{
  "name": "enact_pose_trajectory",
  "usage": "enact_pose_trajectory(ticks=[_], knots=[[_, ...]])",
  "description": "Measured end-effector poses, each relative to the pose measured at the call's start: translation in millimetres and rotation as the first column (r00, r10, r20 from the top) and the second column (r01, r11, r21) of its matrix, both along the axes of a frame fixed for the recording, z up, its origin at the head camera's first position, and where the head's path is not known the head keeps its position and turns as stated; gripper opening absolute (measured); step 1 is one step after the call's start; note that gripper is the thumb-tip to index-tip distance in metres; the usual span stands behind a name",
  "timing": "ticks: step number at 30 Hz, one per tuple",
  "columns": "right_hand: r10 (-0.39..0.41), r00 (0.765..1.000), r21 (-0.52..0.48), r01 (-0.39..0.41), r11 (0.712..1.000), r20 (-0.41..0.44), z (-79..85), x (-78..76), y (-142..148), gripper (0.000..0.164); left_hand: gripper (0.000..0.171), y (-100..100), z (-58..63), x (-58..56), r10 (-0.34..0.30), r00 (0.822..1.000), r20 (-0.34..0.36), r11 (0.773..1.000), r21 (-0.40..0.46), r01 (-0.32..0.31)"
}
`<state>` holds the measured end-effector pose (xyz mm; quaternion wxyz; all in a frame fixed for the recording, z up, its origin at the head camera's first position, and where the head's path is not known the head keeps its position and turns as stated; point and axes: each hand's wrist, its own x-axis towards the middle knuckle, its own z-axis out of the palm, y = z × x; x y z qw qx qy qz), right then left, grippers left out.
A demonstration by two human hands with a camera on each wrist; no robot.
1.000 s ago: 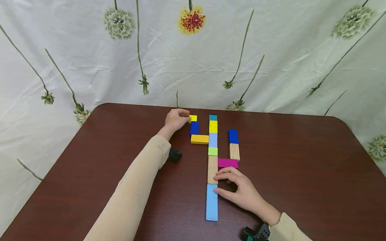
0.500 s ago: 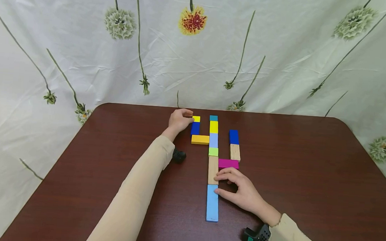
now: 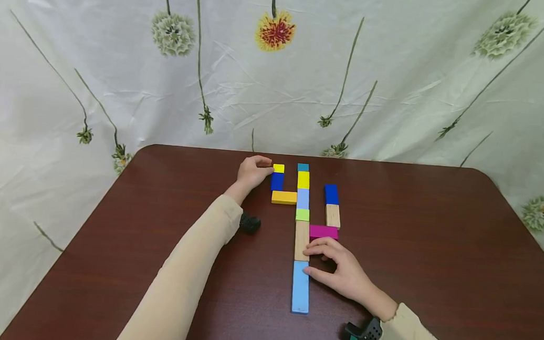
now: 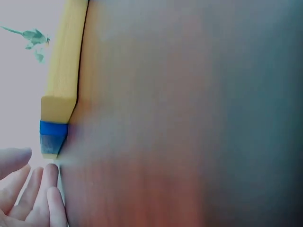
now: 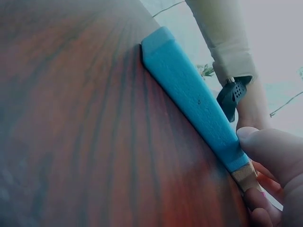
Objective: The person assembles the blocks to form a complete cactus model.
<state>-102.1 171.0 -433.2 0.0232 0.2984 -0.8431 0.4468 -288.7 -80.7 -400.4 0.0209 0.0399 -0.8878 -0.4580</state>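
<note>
In the head view my left hand (image 3: 255, 173) is at the far end of the table, its fingertips right at the left edge of a small yellow block (image 3: 279, 168). That block sits against the far end of a dark blue block (image 3: 277, 181), which meets an orange-yellow block (image 3: 284, 198). The left wrist view has the thumb apart from the fingers, beside the yellow tip (image 4: 50, 156). My right hand (image 3: 341, 269) rests its thumb on the long light blue block (image 3: 300, 293) and its fingertips on the plain wooden block (image 3: 302, 240).
Toward the back, the central column continues with lime green (image 3: 302, 215), periwinkle (image 3: 302, 198), yellow (image 3: 303, 180) and teal (image 3: 303, 167) blocks. On the right, a magenta block (image 3: 323, 232) leads to a short wooden block (image 3: 332, 216) and a blue block (image 3: 331, 194).
My left hand has pushed the small yellow block rightward, so it now lines up with the dark blue block. My right hand keeps its place on the column.
</note>
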Motion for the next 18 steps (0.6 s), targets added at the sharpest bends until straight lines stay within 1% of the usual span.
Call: enact_pose_trajectory(ticks=[5, 8, 10, 12, 14, 16, 18], knots=[[0.008, 1.000, -0.024, -0.009, 1.000, -0.010, -0.8, -2.2, 0, 0.030, 0.028, 1, 2.7, 9.2, 0.022, 0.998, 0.057, 1.000, 0.011, -0.023], [0.016, 1.000, -0.041, -0.017, 0.999, -0.017, -2.0, -3.4, 1, 0.030, 0.028, 2, 3.8, 15.9, 0.018, 0.996, 0.083, 1.000, 0.006, -0.018], [0.015, 0.999, -0.059, -0.017, 0.998, -0.028, -2.6, -3.5, 2, 0.029, 0.029, 4, 5.5, 22.6, 0.013, 0.997, 0.081, 1.000, -0.013, -0.012], [0.011, 0.999, -0.082, -0.015, 0.996, -0.041, -2.3, -3.3, 2, 0.029, 0.032, 3, 6.3, 28.0, -0.012, 0.996, 0.085, 0.999, -0.035, 0.015], [0.003, 0.999, -0.103, -0.007, 0.995, -0.045, 0.6, -2.7, 2, 0.029, 0.036, 2, 8.0, 35.5, -0.050, 0.995, 0.085, 0.997, -0.060, 0.055], [-0.011, 0.999, -0.113, 0.007, 0.994, -0.038, 10.7, -0.2, 1, 0.027, 0.039, 1, 9.6, 42.5, -0.107, 0.991, 0.084, 0.990, -0.085, 0.114], [-0.029, 0.999, -0.103, 0.027, 0.994, -0.015, 24.9, 2.3, 0, 0.024, 0.041, 0, 11.5, 50.5, -0.163, 0.985, 0.060, 0.977, -0.126, 0.170]])
